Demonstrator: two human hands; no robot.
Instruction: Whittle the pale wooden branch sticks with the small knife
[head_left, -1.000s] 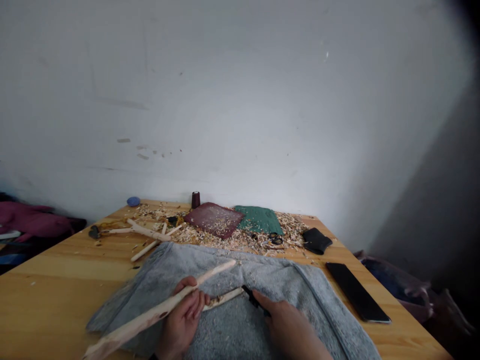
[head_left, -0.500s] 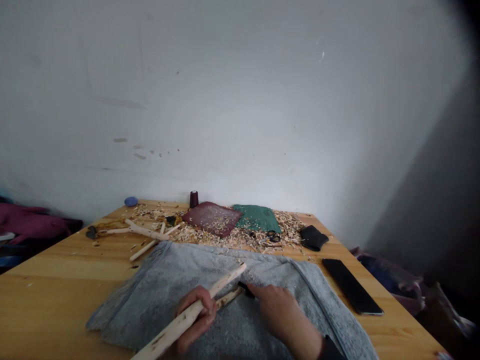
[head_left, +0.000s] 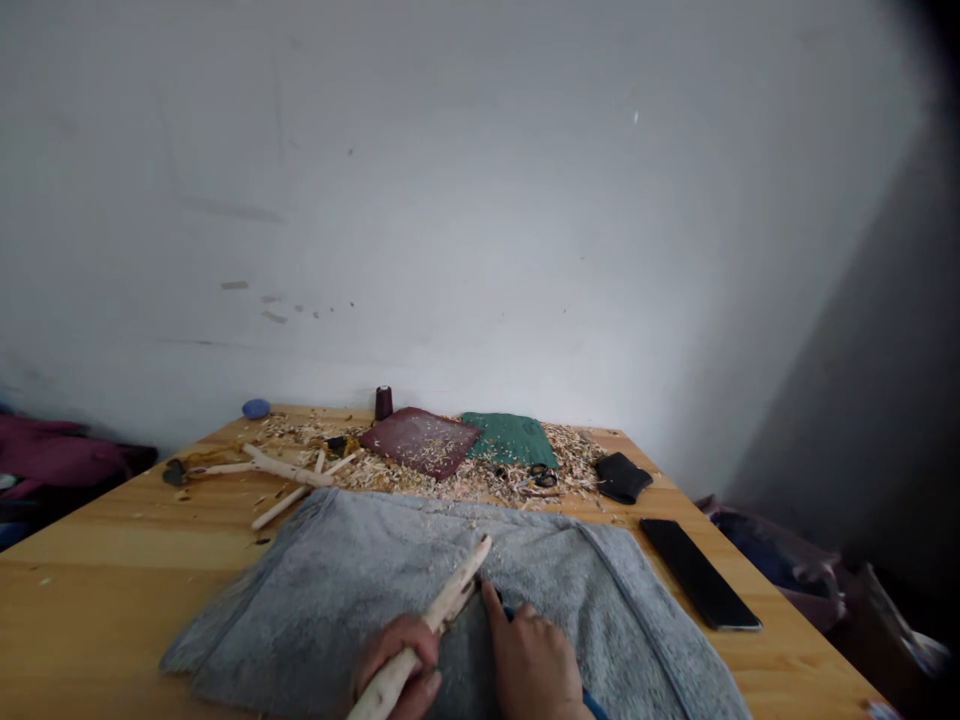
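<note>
1. On my head-camera feed, the left hand (head_left: 397, 665) grips a peeled pale stick (head_left: 442, 612) above a grey towel (head_left: 285, 610), its fingers (head_left: 424, 685) clamped round the shaft, apparently to steady it.
2. The right hand (head_left: 529, 668) stands just beside the stick, one finger extended toward it; I cannot tell whether its fingers close on anything.
3. The towel, spread across the wooden counter (head_left: 90, 565), seems placed to catch debris.
4. Beyond, wood shavings (head_left: 480, 482) surround a maroon pad (head_left: 418, 442) and green cloth (head_left: 510, 438); a black phone (head_left: 699, 574) lies off to the right, seemingly out of the mess.
</note>
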